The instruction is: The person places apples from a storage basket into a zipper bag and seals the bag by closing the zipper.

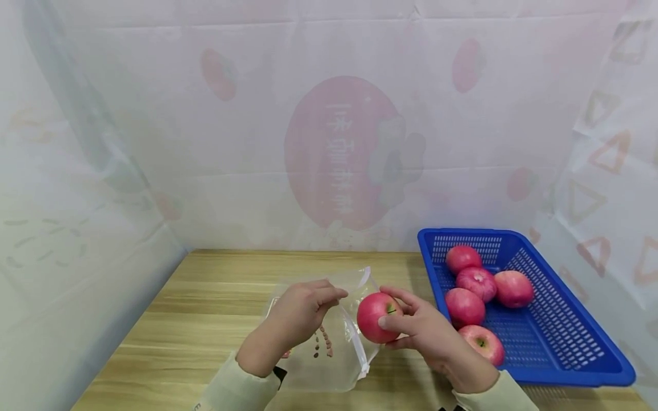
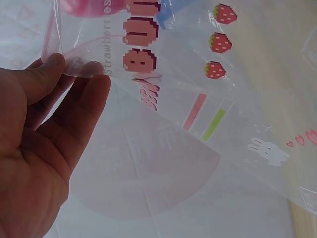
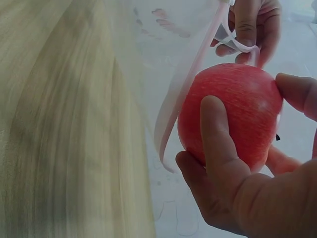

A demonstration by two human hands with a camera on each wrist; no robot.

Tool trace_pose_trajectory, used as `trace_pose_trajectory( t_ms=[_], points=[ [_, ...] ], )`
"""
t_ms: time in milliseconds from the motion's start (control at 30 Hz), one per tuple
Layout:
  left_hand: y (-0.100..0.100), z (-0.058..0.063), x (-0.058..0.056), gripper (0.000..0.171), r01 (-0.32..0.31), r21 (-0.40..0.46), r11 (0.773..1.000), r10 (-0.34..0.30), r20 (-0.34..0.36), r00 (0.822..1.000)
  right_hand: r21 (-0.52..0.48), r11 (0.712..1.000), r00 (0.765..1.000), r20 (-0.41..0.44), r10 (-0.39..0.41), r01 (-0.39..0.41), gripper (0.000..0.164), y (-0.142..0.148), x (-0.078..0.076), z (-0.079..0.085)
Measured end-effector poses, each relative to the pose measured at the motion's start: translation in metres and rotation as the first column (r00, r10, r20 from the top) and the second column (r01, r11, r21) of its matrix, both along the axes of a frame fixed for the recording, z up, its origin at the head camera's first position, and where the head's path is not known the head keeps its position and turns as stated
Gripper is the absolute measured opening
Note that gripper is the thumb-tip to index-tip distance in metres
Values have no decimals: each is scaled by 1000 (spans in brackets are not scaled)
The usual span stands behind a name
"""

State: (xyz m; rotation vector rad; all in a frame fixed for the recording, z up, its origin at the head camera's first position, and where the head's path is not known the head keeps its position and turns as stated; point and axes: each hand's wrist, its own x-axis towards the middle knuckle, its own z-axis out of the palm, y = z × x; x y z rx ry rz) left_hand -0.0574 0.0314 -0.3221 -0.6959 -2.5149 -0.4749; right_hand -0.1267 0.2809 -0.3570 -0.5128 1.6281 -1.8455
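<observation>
Red apple (image 1: 371, 318) sits at five o'clock in my head feed, gripped by the right hand (image 1: 429, 332) at the mouth of a clear printed bag (image 1: 336, 371). At nine o'clock from it, I see the left hand (image 1: 302, 308) pinching the bag's edge. At three o'clock, a blue basket (image 1: 555, 354) holds five more apples (image 1: 465, 307); behind, at twelve, hangs a printed sheet (image 1: 339, 154).

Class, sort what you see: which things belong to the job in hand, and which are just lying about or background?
Belongs to the job:
- red apple, held in the right grip by the bag's opening
- clear printed bag, pinched by the left grip
- blue basket and its five apples, probably the supply

Just surroundings:
- wooden table
- printed white sheeting
</observation>
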Motion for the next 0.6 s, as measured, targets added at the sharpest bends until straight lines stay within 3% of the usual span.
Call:
trace_pose_trajectory(
  t_ms=[300,600],
  points=[
    [2,0,0,22,11,6,1000,-11,-21,1000,37,999,1000,-15,-2,2,74,-4,0,-5],
    [4,3,1,22,3,-5,1000,-3,8,1000,75,997,999,-48,-4,8,75,-4,0,-7]
  ],
)
